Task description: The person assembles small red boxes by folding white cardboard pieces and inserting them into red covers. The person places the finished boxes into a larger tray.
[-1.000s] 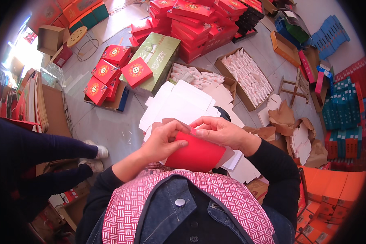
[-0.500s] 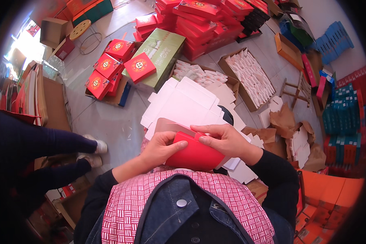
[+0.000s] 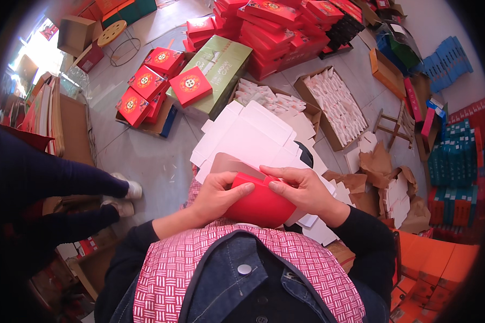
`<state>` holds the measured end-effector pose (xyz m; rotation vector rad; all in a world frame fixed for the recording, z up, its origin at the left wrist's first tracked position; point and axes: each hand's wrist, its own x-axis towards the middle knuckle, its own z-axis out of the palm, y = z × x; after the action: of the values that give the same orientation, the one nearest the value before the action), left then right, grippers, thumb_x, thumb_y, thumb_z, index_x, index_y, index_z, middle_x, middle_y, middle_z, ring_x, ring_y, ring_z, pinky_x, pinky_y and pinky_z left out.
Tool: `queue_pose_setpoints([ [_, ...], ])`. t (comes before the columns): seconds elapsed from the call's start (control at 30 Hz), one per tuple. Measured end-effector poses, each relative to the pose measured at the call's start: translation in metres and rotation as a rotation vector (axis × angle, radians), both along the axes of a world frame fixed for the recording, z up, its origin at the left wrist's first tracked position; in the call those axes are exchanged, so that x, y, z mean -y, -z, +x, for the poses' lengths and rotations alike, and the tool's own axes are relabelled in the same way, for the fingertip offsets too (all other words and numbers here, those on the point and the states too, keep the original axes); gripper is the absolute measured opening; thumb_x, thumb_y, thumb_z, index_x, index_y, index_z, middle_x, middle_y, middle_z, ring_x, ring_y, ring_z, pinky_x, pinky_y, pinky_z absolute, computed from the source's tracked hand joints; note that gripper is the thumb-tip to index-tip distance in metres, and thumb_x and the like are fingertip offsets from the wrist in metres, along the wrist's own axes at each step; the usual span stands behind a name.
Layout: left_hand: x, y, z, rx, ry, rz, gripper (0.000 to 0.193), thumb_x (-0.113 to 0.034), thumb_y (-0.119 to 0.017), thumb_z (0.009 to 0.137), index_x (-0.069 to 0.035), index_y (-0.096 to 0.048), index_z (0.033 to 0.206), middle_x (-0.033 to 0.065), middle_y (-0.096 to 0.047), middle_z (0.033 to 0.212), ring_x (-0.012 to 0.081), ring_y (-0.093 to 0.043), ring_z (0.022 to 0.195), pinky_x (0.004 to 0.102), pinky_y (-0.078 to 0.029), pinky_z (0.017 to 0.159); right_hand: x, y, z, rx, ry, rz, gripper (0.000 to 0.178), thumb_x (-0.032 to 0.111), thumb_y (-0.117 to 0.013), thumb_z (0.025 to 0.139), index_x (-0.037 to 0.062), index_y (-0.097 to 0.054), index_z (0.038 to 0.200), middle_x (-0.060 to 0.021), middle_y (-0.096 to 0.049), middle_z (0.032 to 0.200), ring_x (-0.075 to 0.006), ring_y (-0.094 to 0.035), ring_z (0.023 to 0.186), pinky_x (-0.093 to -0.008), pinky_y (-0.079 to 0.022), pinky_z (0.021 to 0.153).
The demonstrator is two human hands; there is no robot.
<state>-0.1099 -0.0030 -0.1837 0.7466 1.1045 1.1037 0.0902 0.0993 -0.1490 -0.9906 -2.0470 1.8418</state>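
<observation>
A red cardboard box point(image 3: 260, 209), partly folded, is held close above my lap, its pale inner flap standing up at the back. My left hand point(image 3: 219, 197) grips its left edge with the thumb lying on the red face. On the other side my right hand point(image 3: 303, 189) pinches the top edge near a small tab, thumb in front and fingers behind. Just beyond the hands, flat white box blanks point(image 3: 256, 129) lie stacked across my knees. Part of the box's underside is hidden.
Red finished boxes point(image 3: 145, 82) sit in a carton at left, near a long green carton point(image 3: 221, 70). A big pile of red boxes point(image 3: 269, 35) stands behind. An open carton of white packets point(image 3: 334, 105) is at right. At left stands another person's leg point(image 3: 86, 183).
My hands stay on the red box in nearly the same grip, the right fingers slightly shifted along its top edge. The whole view has moved a little.
</observation>
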Motion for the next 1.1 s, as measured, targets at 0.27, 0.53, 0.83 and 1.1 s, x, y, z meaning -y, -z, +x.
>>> queue_pose_setpoints([
  [0.27,0.001,0.003,0.001,0.061,-0.044,-0.001,0.023,-0.016,-0.064,0.090,0.004,-0.067,0.100,0.0076,-0.068,0.088,0.0104,-0.062,0.078,0.0232,-0.051,0.068,0.009,0.002,0.001,0.045,-0.018,0.179,0.036,0.017,-0.056,0.092,0.0120,-0.059,0.127,-0.0143,-0.068,0.100,-0.0192,-0.065,0.089,-0.0286,-0.048,0.082],
  [0.53,0.000,0.007,-0.001,0.061,-0.027,0.048,0.022,-0.015,-0.064,0.090,0.004,-0.067,0.102,0.0077,-0.068,0.090,0.0102,-0.062,0.079,0.0233,-0.051,0.069,0.003,0.003,0.001,0.018,-0.062,0.169,0.036,0.013,-0.053,0.091,0.0122,-0.058,0.127,-0.0123,-0.066,0.093,-0.0190,-0.063,0.083,-0.0283,-0.048,0.079],
  [0.83,-0.002,0.007,-0.007,0.018,0.010,0.113,0.022,-0.013,-0.063,0.091,0.004,-0.066,0.103,0.0073,-0.068,0.091,0.0098,-0.062,0.080,0.0234,-0.051,0.070,-0.004,0.005,-0.002,0.024,-0.103,0.144,0.035,0.012,-0.053,0.091,0.0108,-0.060,0.125,-0.0113,-0.066,0.094,-0.0170,-0.062,0.084,-0.0274,-0.047,0.078],
  [1.1,-0.003,0.010,-0.010,0.007,0.012,0.098,0.020,-0.012,-0.064,0.090,0.002,-0.066,0.104,0.0063,-0.068,0.090,0.0095,-0.062,0.080,0.0233,-0.051,0.071,-0.009,0.010,-0.004,-0.040,-0.026,0.040,0.033,0.011,-0.055,0.090,0.0096,-0.062,0.122,-0.0088,-0.067,0.094,-0.0125,-0.060,0.084,-0.0253,-0.046,0.076],
])
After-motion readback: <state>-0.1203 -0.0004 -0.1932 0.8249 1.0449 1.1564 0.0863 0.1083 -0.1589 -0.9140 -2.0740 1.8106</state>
